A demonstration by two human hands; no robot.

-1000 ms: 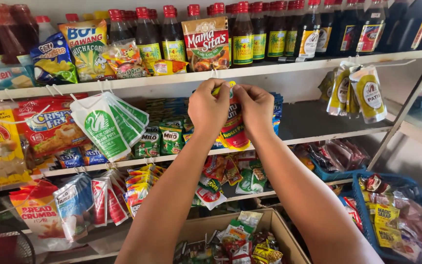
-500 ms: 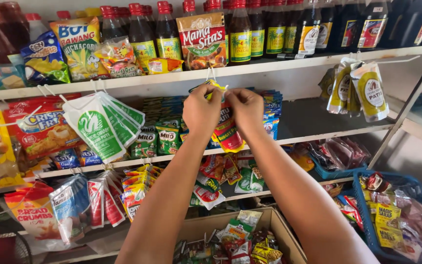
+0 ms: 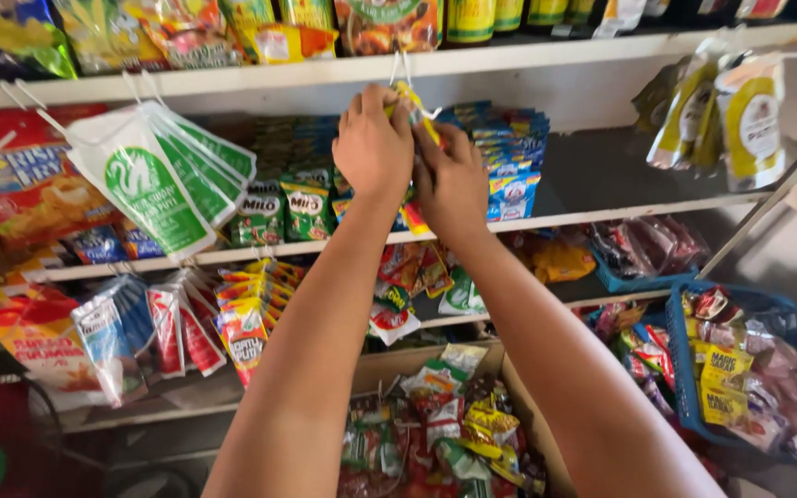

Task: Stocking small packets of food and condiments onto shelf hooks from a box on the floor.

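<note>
Both my hands are raised to a wire hook point(image 3: 405, 66) under the upper white shelf point(image 3: 528, 57). My left hand point(image 3: 373, 143) and my right hand point(image 3: 449, 177) pinch the top of a yellow strip of sachets point(image 3: 414, 103) that hangs from that hook. The strip's lower part, red and yellow, shows below my wrists point(image 3: 413, 219). Behind my hands is a bundle of blue sachets point(image 3: 509, 157). Green drink sachets point(image 3: 280, 210) stand just left of my left hand.
White and green packets point(image 3: 154, 175) hang at the left, red snack bags point(image 3: 20, 189) beside them. Yellow pouches point(image 3: 726, 115) hang at the right. A cardboard box of sachets point(image 3: 435, 424) sits below, a blue basket point(image 3: 740, 369) at the right. Bottles line the top shelf.
The view has dropped and moved closer to the shelves. My hands stay together on the yellow strip at the hook, now nearer the shelf's underside.
</note>
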